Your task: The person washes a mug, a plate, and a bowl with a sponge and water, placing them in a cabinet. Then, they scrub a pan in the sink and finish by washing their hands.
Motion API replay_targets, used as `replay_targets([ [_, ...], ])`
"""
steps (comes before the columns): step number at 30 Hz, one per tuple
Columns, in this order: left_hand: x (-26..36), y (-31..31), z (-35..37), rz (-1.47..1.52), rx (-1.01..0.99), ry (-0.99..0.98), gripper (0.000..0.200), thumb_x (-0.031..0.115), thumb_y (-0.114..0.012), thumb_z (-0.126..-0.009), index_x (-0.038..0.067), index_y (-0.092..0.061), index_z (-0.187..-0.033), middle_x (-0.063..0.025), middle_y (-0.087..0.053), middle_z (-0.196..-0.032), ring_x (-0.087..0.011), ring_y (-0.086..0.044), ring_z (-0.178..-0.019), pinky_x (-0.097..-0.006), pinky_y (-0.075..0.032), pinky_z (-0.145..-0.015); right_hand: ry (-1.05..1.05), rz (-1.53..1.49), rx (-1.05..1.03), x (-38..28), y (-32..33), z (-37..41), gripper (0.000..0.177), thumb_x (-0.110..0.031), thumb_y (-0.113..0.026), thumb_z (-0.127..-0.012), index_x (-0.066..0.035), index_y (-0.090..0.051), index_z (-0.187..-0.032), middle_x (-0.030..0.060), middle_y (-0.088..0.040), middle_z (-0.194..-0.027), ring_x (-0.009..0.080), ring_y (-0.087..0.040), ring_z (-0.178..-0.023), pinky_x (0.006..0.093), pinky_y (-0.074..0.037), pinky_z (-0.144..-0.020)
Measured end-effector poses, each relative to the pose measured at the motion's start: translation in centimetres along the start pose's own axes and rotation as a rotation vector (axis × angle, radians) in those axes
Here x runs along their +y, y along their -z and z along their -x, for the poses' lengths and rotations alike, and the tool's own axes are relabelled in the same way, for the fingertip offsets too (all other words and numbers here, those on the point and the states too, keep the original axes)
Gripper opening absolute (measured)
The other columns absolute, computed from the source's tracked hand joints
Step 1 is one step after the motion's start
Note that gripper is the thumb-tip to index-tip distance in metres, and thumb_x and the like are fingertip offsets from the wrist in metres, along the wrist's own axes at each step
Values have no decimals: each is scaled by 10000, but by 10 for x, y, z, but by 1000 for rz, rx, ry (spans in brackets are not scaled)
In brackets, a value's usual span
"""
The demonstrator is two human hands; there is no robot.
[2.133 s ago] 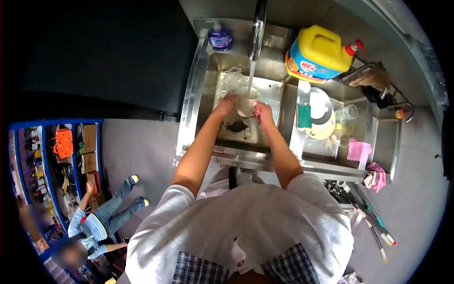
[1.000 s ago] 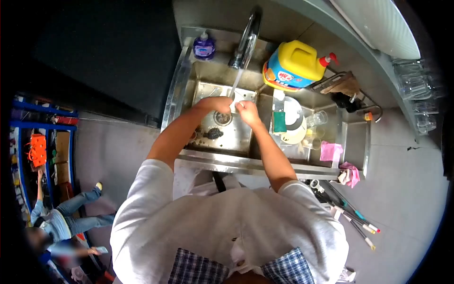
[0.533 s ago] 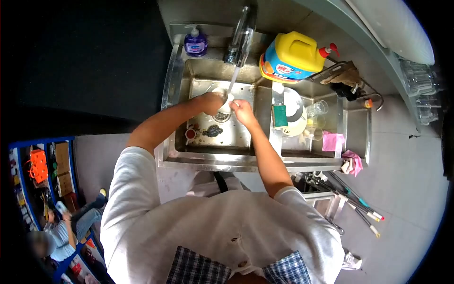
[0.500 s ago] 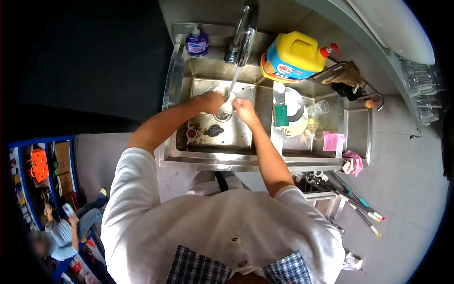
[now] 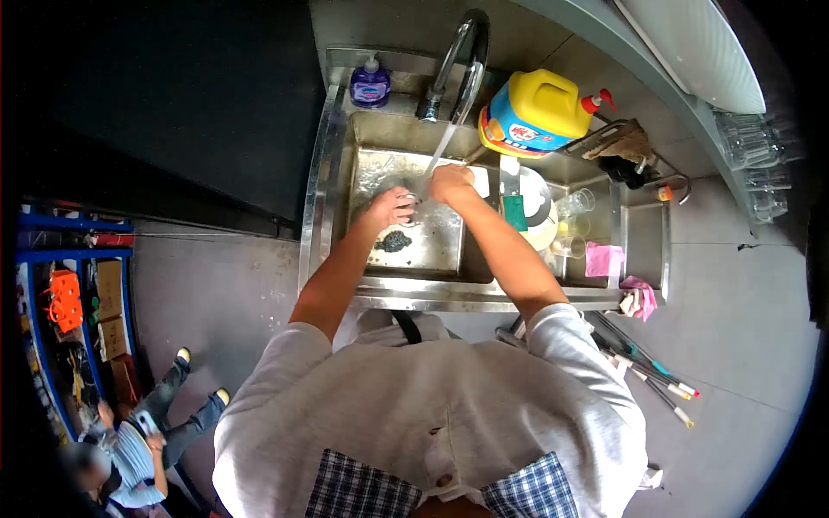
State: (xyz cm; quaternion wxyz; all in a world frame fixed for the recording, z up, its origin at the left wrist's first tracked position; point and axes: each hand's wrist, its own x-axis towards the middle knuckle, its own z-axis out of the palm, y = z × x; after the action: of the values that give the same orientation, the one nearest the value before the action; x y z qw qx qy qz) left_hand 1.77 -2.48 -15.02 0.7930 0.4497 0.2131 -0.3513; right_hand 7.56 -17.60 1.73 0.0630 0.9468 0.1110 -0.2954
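Observation:
My left hand (image 5: 390,209) is low in the left basin of the steel sink (image 5: 380,285), fingers spread and curved, near a dark clump of scraps (image 5: 394,242). Closed and bent at the wrist, my right hand (image 5: 452,183) is just right of the water stream (image 5: 440,148). A flat white patch (image 5: 481,180) shows beside its knuckles; I cannot tell what this hand grips. The water falls from a chrome tap (image 5: 471,82) and splashes over the basin floor between my hands.
A green sponge (image 5: 513,212) lies on the divider by stacked plates (image 5: 544,231). Glasses (image 5: 577,202) and a pink cloth (image 5: 604,259) are farther right. Behind stand purple soap (image 5: 370,86) and a yellow detergent jug (image 5: 535,112). A seated person (image 5: 134,462) is lower left.
My hands were together holding a small white object under the water. Now they are apart, the left lower with fingers spread, the right closed farther right. The view has shifted slightly.

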Motion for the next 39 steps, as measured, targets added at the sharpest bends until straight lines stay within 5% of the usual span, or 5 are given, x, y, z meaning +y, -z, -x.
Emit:
replay_targets([
  [3,-8,-34,-5,109,29,26,679,528,-477,-877,130,-311,-1402,-131,-409,-1398,-349,-472,-1182,-523,-376,-953,-16,-342,224,39,-20,-5,337,-304,-580,-778,-10,-701,-888,221,-663,-929,371,-647,-884,417,-504,-776],
  [6,-1,-65,21,187,23,57,747,586,-484,-843,159,-270,-1417,-146,-384,-1392,-404,-414,-1206,-624,-359,-916,99,-875,122,75,-45,10,290,-256,-604,-843,-2,-636,-706,78,-603,-642,185,-545,-565,343,-428,-550],
  [13,-1,-68,47,287,-547,14,658,511,-462,-888,100,-313,-1380,-162,-406,-1374,-406,-431,-1218,-668,-349,-941,414,-1817,-100,101,-98,62,250,-168,-566,-904,-27,-572,-698,-5,-499,-628,101,-453,-596,251,-370,-582],
  [29,43,-65,91,-147,29,-352,673,116,-538,-844,144,-212,-1432,-121,-351,-1360,-287,-471,-1175,-437,-520,-877,316,-955,782,71,45,8,363,-188,-698,-757,3,-573,-1040,182,-642,-874,290,-643,-824,380,-507,-736],
  [39,14,-41,109,-322,274,-551,800,172,-683,-718,188,-278,-1408,-140,-349,-1317,-288,-418,-1191,-397,-468,-916,478,-331,496,66,37,-199,300,-256,-540,-826,-10,-645,-961,241,-610,-1073,374,-604,-998,467,-486,-837],
])
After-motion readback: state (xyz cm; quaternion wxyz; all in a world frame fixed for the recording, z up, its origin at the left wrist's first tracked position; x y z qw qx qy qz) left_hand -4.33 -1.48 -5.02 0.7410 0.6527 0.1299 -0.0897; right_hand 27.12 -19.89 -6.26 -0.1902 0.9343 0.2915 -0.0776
